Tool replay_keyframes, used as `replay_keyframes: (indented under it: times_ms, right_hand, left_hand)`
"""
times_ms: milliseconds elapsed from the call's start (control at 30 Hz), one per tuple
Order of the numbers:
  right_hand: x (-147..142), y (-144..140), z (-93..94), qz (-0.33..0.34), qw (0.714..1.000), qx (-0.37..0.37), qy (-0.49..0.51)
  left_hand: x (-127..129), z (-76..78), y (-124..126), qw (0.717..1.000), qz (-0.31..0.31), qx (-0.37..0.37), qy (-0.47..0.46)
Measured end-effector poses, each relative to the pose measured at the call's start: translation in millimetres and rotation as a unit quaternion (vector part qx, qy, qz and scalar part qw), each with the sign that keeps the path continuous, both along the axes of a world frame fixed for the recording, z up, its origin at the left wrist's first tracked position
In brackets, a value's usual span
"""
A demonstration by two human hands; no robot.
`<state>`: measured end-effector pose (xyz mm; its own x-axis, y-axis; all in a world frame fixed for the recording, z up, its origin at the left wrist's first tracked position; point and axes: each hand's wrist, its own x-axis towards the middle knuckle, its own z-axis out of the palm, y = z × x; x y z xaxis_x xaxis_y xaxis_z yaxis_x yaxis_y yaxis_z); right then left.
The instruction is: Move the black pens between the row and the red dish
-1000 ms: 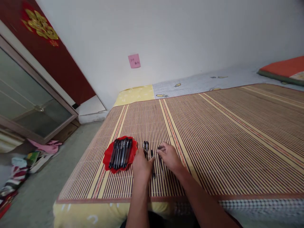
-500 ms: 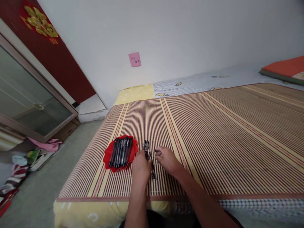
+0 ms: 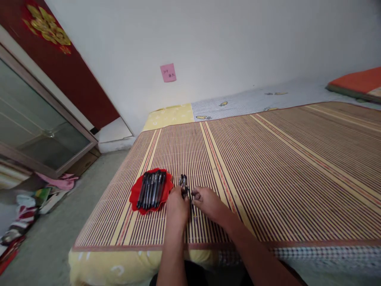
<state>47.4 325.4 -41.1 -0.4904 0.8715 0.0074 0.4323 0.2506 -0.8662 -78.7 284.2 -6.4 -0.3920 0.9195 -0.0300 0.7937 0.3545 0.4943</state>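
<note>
My left hand [image 3: 177, 208] is closed around a dark pen [image 3: 186, 192], most of it hidden by the fingers. Right beside it, my right hand [image 3: 208, 201] has its fingertips pinched together at the pen's right side. Whatever sits in that pinch is too small to make out. Just beyond the left hand, the ends of two black pens [image 3: 182, 179] show on the striped mat [image 3: 238, 171]. To the left, several black pens [image 3: 151, 190] lie side by side on a red scalloped dish [image 3: 135, 193].
The mat covers a bed with a yellow sheet [image 3: 169, 116] showing at its edges. A pink note [image 3: 168, 72] is stuck to the wall behind. Folded orange bedding [image 3: 357, 84] lies at the far right. Clothes [image 3: 20, 218] are heaped on the floor at left.
My right hand has moved slightly left, closer to my left hand. The pen end that stuck out below the left hand has shifted out of sight.
</note>
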Motion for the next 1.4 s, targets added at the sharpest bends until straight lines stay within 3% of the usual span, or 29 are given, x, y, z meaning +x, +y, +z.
replay_keyframes:
  times_ms: [233,433,600,833,1100,1400]
  right_hand:
    - [-4,0,-8.7,0.014,0.999,-0.014,0.036]
    - [-6,0,-11.4,0.005,0.999,0.003,0.052]
    - [-6,-2,-4.2,0.002,0.999,-0.008,0.035]
    - [-7,-3,-1.3,-0.006,0.999,-0.013,0.043]
    - [-6,-3,-19.1,0.011,0.999,0.005,0.039]
    - [-3,-2,-25.2,0.016,0.998,-0.021,0.060]
  left_hand:
    - [1,0.1,-1,1.000,-0.003,-0.004,0.012]
    - [-3,8.1,-4,0.997,-0.003,0.066,0.043]
    - [-21,16.2,-9,0.991,0.015,0.129,0.016]
    - [-38,22.1,-18,0.998,0.015,0.058,-0.015]
    - [-20,20.6,-16,0.996,-0.073,0.027,-0.039]
    - [-12,7.1,-6,0.997,-0.048,0.027,-0.048]
